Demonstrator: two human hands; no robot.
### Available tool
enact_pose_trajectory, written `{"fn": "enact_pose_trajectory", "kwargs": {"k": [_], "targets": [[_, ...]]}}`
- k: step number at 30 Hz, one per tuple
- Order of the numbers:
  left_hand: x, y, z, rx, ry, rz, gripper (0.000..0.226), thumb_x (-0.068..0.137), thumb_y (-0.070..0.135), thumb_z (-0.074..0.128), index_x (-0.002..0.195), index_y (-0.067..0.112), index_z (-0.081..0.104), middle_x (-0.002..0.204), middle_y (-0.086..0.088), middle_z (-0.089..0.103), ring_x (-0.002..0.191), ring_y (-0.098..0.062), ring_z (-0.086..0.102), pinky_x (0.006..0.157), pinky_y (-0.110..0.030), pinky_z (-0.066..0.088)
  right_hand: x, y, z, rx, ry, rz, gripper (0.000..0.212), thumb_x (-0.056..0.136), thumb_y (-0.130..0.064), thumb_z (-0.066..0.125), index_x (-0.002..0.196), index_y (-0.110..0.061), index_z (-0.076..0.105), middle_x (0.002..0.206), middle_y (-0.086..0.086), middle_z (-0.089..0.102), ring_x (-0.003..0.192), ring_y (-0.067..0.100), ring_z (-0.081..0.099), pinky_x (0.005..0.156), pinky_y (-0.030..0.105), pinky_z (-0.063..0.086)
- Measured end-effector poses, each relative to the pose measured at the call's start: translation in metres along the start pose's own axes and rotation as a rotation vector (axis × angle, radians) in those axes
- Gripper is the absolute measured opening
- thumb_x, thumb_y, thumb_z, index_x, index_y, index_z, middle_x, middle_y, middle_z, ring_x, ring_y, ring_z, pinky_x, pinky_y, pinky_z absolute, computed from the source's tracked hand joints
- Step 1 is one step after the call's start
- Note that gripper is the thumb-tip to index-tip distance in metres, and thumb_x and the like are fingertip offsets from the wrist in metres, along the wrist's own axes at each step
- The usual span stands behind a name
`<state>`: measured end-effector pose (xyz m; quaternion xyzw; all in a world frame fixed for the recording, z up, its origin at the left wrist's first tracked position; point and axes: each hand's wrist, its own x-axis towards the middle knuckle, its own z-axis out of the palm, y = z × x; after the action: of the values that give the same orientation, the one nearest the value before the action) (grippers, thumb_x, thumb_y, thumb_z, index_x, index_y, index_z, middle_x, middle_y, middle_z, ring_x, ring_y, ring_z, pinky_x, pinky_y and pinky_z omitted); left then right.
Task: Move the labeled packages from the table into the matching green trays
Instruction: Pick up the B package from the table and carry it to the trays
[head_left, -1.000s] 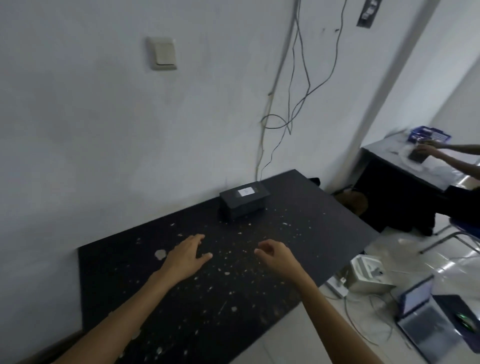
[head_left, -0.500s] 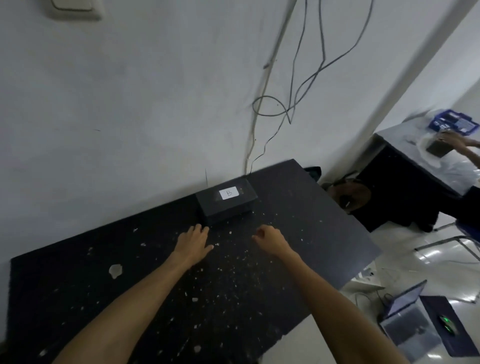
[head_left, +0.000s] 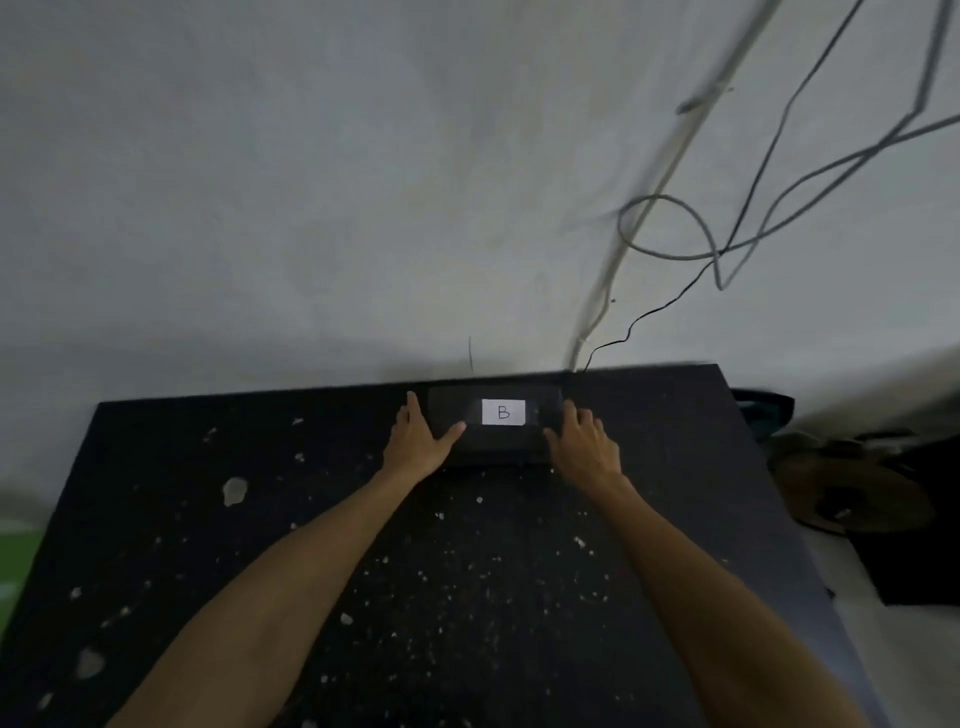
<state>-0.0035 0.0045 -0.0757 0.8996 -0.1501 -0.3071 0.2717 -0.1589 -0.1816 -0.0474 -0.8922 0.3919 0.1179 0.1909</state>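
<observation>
A black box (head_left: 496, 444) with a white label marked B on its top lies at the far edge of the black table (head_left: 467, 571), against the wall. My left hand (head_left: 418, 441) lies flat against the box's left end, thumb touching its front corner. My right hand (head_left: 584, 447) presses against the box's right end, fingers curled around that side. The box rests on the table between the two hands. No green tray is fully in view.
The table is speckled with white flecks and chips. Cables (head_left: 727, 218) hang down the white wall behind the box. A green patch (head_left: 15, 551) shows at the left edge. Dark objects (head_left: 852, 483) lie on the floor to the right of the table.
Both hands have reached forward from the middle of the table to the two ends of the box. The camera has moved closer and now faces the box squarely.
</observation>
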Motion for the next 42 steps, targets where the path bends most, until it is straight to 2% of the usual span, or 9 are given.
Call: {"fn": "enact_pose_trajectory", "kwargs": {"k": [5, 8, 11, 13, 20, 27, 33, 38, 42], "targets": [[0.010, 0.013, 0.023, -0.216, 0.024, -0.171, 0.117, 0.077, 0.068, 0.064, 0.156, 0.014, -0.003, 0.161, -0.013, 0.023, 0.145, -0.035, 0.028, 0.116, -0.050, 0.029, 0.028, 0.008, 0.005, 0.177, -0.092, 0.029, 0.079, 0.098, -0.057, 0.042, 0.159, -0.015, 0.015, 0.152, 0.020, 0.042, 0.135, 0.041, 0.047, 0.105, 0.056, 0.041], [0.014, 0.019, 0.027, -0.291, 0.009, -0.185, 0.103, 0.079, 0.056, 0.070, 0.154, 0.009, 0.016, 0.153, -0.014, 0.037, 0.138, -0.033, 0.040, 0.113, -0.045, 0.035, 0.033, 0.006, 0.006, 0.317, -0.118, 0.053, 0.076, 0.097, -0.050, 0.051, 0.155, -0.008, 0.025, 0.145, 0.023, 0.050, 0.131, 0.043, 0.051, 0.105, 0.052, 0.044], [0.003, 0.035, 0.017, -0.220, 0.084, -0.129, 0.095, 0.079, 0.049, 0.074, 0.149, 0.009, 0.024, 0.149, -0.014, 0.043, 0.134, -0.033, 0.044, 0.110, -0.045, 0.038, 0.026, 0.000, -0.014, 0.300, -0.051, 0.018, 0.070, 0.095, -0.045, 0.058, 0.150, -0.008, 0.034, 0.137, 0.022, 0.057, 0.123, 0.042, 0.057, 0.098, 0.049, 0.049], [-0.018, 0.042, 0.001, -0.200, 0.153, -0.031, 0.096, 0.076, 0.050, 0.075, 0.149, 0.009, 0.027, 0.147, -0.013, 0.045, 0.133, -0.032, 0.046, 0.108, -0.045, 0.040, 0.003, -0.012, -0.032, 0.350, 0.071, 0.027, 0.067, 0.094, -0.047, 0.059, 0.145, -0.007, 0.041, 0.134, 0.020, 0.059, 0.121, 0.040, 0.059, 0.095, 0.048, 0.049], [-0.039, 0.070, -0.033, -0.195, 0.419, 0.106, 0.101, 0.066, 0.070, 0.070, 0.141, 0.015, 0.032, 0.135, -0.008, 0.052, 0.119, -0.029, 0.055, 0.091, -0.046, 0.052, -0.009, -0.033, -0.071, 0.423, 0.312, 0.061, 0.069, 0.088, -0.062, 0.058, 0.130, -0.007, 0.055, 0.127, 0.012, 0.058, 0.114, 0.035, 0.061, 0.089, 0.047, 0.051], [-0.107, 0.096, -0.115, -0.216, 0.682, 0.357, 0.102, 0.069, 0.073, 0.065, 0.145, 0.018, 0.026, 0.140, -0.010, 0.047, 0.125, -0.028, 0.048, 0.093, -0.042, 0.047, -0.077, -0.082, -0.134, 0.546, 0.609, -0.089, 0.073, 0.085, -0.065, 0.057, 0.131, -0.009, 0.053, 0.123, 0.006, 0.053, 0.106, 0.029, 0.063, 0.084, 0.040, 0.051], [-0.189, 0.100, -0.177, -0.283, 0.807, 0.468, 0.104, 0.069, 0.081, 0.057, 0.148, 0.022, 0.023, 0.138, -0.008, 0.047, 0.124, -0.027, 0.050, 0.095, -0.047, 0.051, -0.161, -0.139, -0.174, 0.897, 0.826, -0.222, 0.068, 0.084, -0.056, 0.063, 0.135, -0.015, 0.049, 0.131, -0.001, 0.049, 0.118, 0.016, 0.052, 0.102, 0.043, 0.049], [-0.252, 0.101, -0.225, -0.323, 0.999, 0.592, 0.100, 0.067, 0.087, 0.053, 0.146, 0.031, 0.028, 0.131, 0.000, 0.053, 0.117, -0.019, 0.052, 0.086, -0.037, 0.048, -0.230, -0.166, -0.208, 1.126, 0.862, -0.343, 0.074, 0.083, -0.056, 0.067, 0.144, -0.020, 0.044, 0.135, -0.007, 0.055, 0.122, 0.011, 0.056, 0.102, 0.038, 0.052], [-0.291, 0.111, -0.256, -0.475, 1.090, 0.712, 0.096, 0.065, 0.084, 0.060, 0.142, 0.032, 0.035, 0.132, 0.006, 0.053, 0.111, -0.008, 0.051, 0.087, -0.026, 0.050, -0.273, -0.183, -0.229, 1.130, 0.911, -0.461, 0.078, 0.075, -0.058, 0.076, 0.139, -0.030, 0.042, 0.128, -0.014, 0.059, 0.114, 0.007, 0.060, 0.094, 0.031, 0.057]]}}
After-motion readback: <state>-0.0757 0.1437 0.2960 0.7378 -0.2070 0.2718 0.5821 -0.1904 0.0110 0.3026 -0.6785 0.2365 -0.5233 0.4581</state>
